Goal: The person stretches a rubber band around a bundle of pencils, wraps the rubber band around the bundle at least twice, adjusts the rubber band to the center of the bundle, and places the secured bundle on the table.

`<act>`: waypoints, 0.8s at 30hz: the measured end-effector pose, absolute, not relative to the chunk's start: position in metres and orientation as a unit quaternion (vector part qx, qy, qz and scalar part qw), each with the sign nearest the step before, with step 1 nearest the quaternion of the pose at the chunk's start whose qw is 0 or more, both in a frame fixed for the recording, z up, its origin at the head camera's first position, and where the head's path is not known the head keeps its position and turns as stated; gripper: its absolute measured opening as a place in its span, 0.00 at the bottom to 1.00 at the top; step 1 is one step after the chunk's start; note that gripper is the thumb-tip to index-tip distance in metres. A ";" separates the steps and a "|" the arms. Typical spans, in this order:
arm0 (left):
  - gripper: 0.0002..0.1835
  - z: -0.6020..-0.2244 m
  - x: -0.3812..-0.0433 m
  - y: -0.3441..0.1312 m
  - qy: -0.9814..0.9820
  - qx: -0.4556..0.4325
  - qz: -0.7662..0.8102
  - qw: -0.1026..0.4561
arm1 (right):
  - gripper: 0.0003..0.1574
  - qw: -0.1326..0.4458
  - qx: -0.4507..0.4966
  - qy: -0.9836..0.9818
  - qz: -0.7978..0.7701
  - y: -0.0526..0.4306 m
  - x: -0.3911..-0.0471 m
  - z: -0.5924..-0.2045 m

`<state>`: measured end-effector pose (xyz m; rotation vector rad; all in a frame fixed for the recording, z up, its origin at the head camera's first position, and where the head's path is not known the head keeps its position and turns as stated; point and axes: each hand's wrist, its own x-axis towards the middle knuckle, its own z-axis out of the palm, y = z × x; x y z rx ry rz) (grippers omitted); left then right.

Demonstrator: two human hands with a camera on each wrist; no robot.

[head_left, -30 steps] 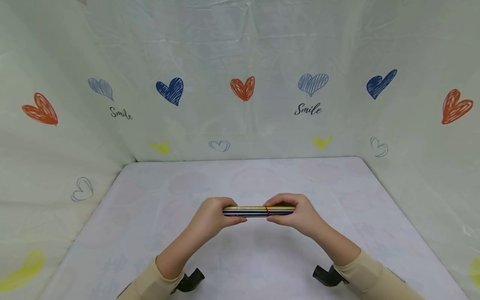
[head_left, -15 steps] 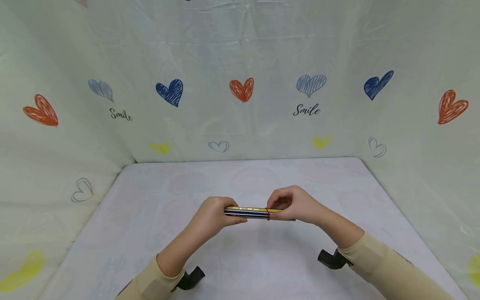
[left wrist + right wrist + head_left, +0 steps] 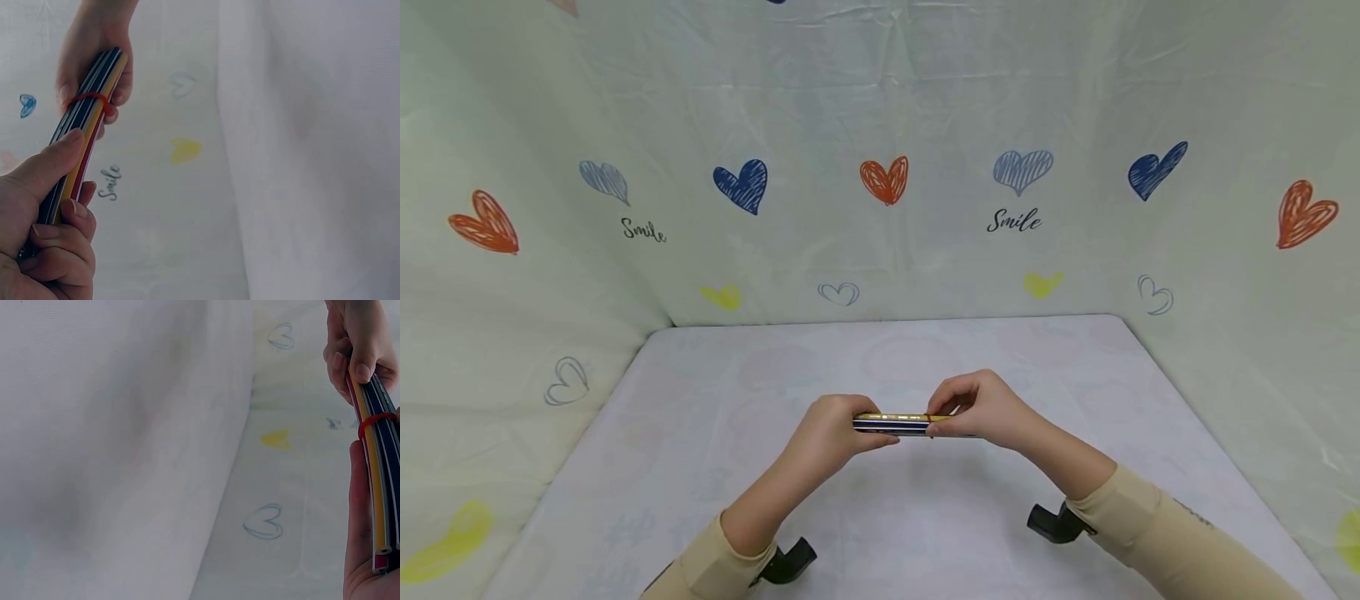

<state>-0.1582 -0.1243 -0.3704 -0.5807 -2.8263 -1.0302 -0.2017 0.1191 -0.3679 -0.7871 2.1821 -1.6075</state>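
Observation:
A bundle of pencils (image 3: 891,427), dark striped with yellow and red ones among them, is held level above the table. My left hand (image 3: 831,429) grips its left end, thumb on the near side and fingers curled round the far side. Round the bundle runs a red rubber band (image 3: 90,97), right of the middle in the head view. My right hand (image 3: 988,412) pinches at this band with thumb and fingertips, its palm behind the right part of the bundle. In the right wrist view the flat pencil ends (image 3: 382,550) show beside the right palm.
The white table (image 3: 737,500) spreads below both hands. Behind and at the sides hangs a pale sheet (image 3: 805,242) printed with hearts and "Smile". A black wrist mount (image 3: 786,560) sticks out from the left sleeve, another (image 3: 1056,523) from the right.
My right hand has let go of the bundle's right end and taken a pinch at the band. Since then hand and band have shifted slightly left along the pencils; my left hand keeps its grip.

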 end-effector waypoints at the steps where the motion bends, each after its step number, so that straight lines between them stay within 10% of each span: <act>1: 0.11 -0.371 -0.158 -0.124 -0.921 -0.189 -0.337 0.039 | 0.09 0.156 -0.272 0.768 -0.559 0.119 -0.201 -0.368; 24: 0.11 -0.374 -0.157 -0.126 -0.920 -0.229 -0.315 0.027 | 0.04 0.279 -0.330 0.766 -0.476 0.123 -0.214 -0.356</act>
